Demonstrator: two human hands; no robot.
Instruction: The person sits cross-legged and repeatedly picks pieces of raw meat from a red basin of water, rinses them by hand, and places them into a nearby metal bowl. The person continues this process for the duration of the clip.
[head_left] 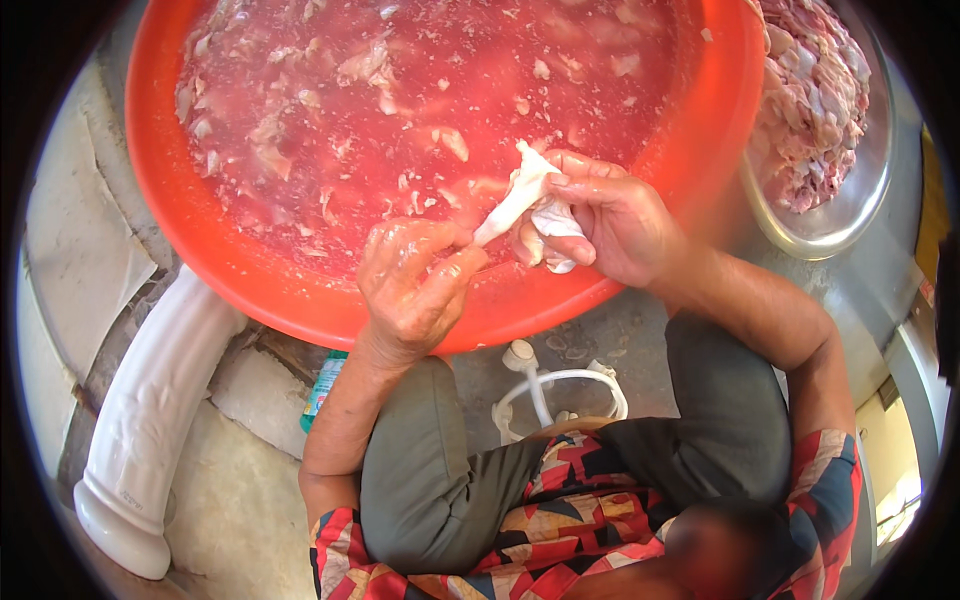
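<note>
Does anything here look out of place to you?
Yes: a white column lies on its side on the ground, just left of the red tub. It resembles a sink pedestal, odd beside wet, meat-like scraps.

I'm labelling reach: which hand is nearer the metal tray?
Right: the right hand is left of the metal tray; the left hand is farther left and lower.
</note>
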